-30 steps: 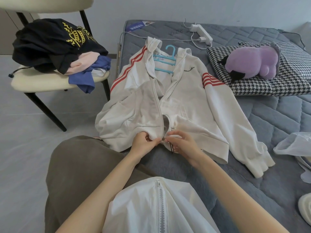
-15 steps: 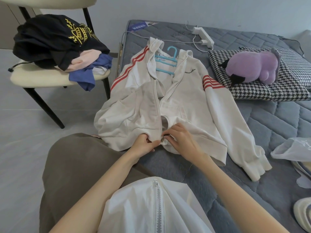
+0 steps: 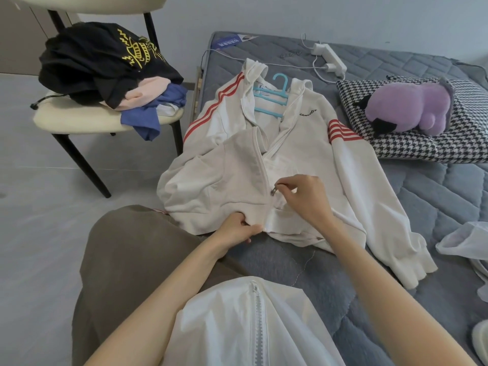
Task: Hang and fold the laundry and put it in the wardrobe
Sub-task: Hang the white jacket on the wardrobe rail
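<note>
A white zip jacket (image 3: pixel 219 175) with red sleeve stripes lies face up on the grey mattress (image 3: pixel 435 207), a light blue hanger (image 3: pixel 272 100) inside its collar. My left hand (image 3: pixel 239 229) pinches the jacket's bottom hem beside the zip. My right hand (image 3: pixel 303 191) grips the metal zip pull (image 3: pixel 273 191) a short way above the hem. Below the pull the zip is joined; above it the front still gapes open.
A cream chair (image 3: pixel 87 120) on the left carries a heap of black, pink and blue clothes (image 3: pixel 105 67). A houndstooth pillow (image 3: pixel 464 143) with a purple plush toy (image 3: pixel 412 109) lies at the right. A power strip (image 3: pixel 328 56) sits at the mattress head. White cloth (image 3: pixel 467 241) lies at the right edge.
Both hands were together at the hem, joining the zip ends. My right hand has since drawn the pull upward, closing the lowest stretch. The left hand stays on the hem.
</note>
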### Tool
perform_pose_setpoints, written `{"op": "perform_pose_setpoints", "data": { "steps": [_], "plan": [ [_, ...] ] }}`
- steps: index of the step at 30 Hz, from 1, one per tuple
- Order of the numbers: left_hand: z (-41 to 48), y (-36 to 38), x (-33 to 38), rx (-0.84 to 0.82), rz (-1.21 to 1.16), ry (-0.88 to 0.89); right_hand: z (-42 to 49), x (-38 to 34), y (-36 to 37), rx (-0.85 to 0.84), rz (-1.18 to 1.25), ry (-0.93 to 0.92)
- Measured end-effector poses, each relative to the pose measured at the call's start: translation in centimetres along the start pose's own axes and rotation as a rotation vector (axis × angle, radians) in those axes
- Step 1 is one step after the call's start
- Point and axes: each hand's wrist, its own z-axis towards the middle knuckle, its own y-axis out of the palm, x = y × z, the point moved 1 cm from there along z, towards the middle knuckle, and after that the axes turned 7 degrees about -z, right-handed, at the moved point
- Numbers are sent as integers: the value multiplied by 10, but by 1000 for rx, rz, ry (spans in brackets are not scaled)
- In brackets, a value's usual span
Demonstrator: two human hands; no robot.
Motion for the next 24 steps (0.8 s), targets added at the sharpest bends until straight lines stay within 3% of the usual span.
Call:
{"op": "perform_pose_setpoints", "data": {
  "steps": [8, 15, 21, 24],
  "plan": [
    [2, 0, 11, 52, -390, -111, 9, -9, -5, -257, 142, -24],
    [2, -2, 12, 116, -483, -151, 13, -10, 0, -227, 83, -6],
    [-5, -6, 8, 128, -414, -123, 53, -6, -10, -1, 97, 112],
    [-11, -17, 18, 137, -55, -122, 56, -5, -9, -16, 120, 83]
  ]
}}
